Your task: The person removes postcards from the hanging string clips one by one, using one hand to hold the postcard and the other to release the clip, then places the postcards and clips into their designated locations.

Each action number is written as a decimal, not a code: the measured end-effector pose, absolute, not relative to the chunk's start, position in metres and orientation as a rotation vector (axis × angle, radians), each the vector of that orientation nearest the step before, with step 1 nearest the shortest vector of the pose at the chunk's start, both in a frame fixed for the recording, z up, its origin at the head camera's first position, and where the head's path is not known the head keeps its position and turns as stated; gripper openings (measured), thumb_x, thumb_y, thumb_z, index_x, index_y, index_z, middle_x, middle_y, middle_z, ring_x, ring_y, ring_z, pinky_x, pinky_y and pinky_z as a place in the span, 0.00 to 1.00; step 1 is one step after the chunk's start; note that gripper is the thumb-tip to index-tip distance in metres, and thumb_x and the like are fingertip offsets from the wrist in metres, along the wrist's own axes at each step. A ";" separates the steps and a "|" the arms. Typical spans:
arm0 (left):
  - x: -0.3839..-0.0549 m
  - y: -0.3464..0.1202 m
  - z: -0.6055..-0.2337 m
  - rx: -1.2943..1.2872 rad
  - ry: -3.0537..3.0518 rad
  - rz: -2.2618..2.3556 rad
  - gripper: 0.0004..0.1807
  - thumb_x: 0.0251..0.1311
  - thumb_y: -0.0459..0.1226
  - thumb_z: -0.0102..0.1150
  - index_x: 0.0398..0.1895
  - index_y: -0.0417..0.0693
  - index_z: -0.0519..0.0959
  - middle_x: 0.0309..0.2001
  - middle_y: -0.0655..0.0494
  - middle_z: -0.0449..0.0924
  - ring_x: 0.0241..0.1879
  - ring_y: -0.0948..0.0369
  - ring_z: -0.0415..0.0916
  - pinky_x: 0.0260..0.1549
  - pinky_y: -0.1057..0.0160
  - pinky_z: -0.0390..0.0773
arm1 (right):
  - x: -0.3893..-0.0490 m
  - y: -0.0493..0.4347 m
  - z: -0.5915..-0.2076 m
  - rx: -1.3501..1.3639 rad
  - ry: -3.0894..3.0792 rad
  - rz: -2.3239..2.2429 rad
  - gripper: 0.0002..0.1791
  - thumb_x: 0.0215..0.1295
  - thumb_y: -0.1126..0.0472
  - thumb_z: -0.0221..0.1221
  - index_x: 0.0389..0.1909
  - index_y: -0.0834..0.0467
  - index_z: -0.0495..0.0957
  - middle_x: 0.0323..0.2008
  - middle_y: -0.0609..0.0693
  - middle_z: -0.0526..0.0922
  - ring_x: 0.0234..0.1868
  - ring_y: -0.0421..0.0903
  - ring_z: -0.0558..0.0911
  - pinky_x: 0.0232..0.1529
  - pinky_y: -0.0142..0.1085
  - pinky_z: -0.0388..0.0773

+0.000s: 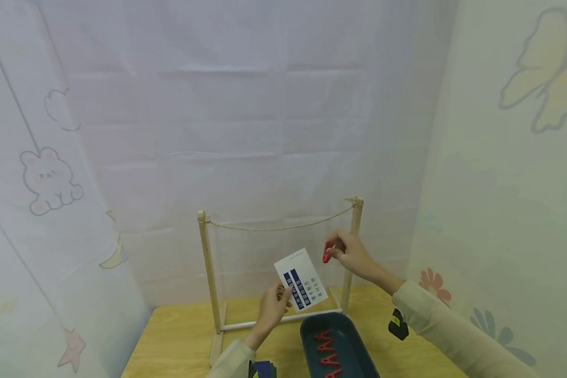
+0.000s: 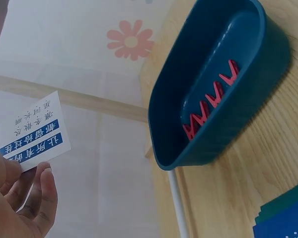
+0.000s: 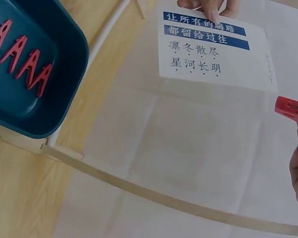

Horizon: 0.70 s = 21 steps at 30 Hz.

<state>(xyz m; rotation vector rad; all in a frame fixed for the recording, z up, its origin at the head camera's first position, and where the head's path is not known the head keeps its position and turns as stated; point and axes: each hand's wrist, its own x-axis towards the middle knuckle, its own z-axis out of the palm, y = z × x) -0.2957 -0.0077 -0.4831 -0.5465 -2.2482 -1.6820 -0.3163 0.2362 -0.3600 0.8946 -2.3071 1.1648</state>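
Note:
Between thumb and fingers my left hand (image 1: 272, 305) pinches a white card (image 1: 302, 278) with blue bands and printed characters, held tilted in front of the wooden frame. My right hand (image 1: 354, 255) pinches a red clothespin (image 1: 327, 252) to the right of the card and apart from it. In the right wrist view the clothespin (image 3: 292, 108) points toward the card's corner. Above both hands a thin rope (image 1: 283, 229) sags between two wooden posts (image 1: 209, 268). Several more red clothespins (image 2: 216, 94) lie in a row inside a dark blue tray (image 2: 161, 124).
The tray stands on the wooden table (image 1: 170, 336) near the frame's white bottom bar (image 1: 245, 325). A stack of blue and green cards (image 2: 283, 213) lies left of the tray. Behind the frame hangs a pale creased sheet (image 1: 241, 131); a patterned wall (image 1: 501, 210) borders the right.

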 end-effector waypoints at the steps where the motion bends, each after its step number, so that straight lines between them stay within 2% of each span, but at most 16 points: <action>1: -0.295 -0.010 -0.485 -0.550 -2.250 -1.681 0.08 0.71 0.32 0.55 0.42 0.32 0.76 0.31 0.42 0.82 0.23 0.52 0.81 0.17 0.69 0.79 | -0.315 0.237 -0.363 0.911 -2.323 1.153 0.08 0.63 0.74 0.63 0.40 0.67 0.75 0.29 0.53 0.84 0.25 0.40 0.78 0.25 0.31 0.74; 10: -0.295 -0.036 -0.501 -0.499 -2.281 -1.682 0.07 0.71 0.32 0.55 0.38 0.33 0.75 0.30 0.42 0.83 0.22 0.54 0.80 0.16 0.67 0.79 | -0.308 0.245 -0.396 1.021 -2.505 1.137 0.12 0.60 0.64 0.69 0.40 0.61 0.77 0.32 0.47 0.84 0.29 0.43 0.82 0.30 0.33 0.79; 15: -0.292 -0.049 -0.508 -0.482 -2.314 -1.712 0.08 0.71 0.32 0.55 0.38 0.32 0.73 0.29 0.43 0.82 0.22 0.49 0.81 0.17 0.63 0.81 | -0.302 0.252 -0.407 1.076 -2.556 1.216 0.16 0.59 0.64 0.70 0.42 0.64 0.75 0.33 0.51 0.85 0.31 0.47 0.84 0.32 0.36 0.82; 21: -0.287 -0.066 -0.520 -0.429 -2.376 -1.713 0.08 0.71 0.32 0.54 0.38 0.32 0.73 0.27 0.47 0.82 0.20 0.55 0.80 0.17 0.62 0.81 | -0.294 0.263 -0.415 1.147 -2.621 1.283 0.18 0.59 0.61 0.70 0.43 0.64 0.74 0.37 0.57 0.85 0.35 0.48 0.86 0.35 0.35 0.83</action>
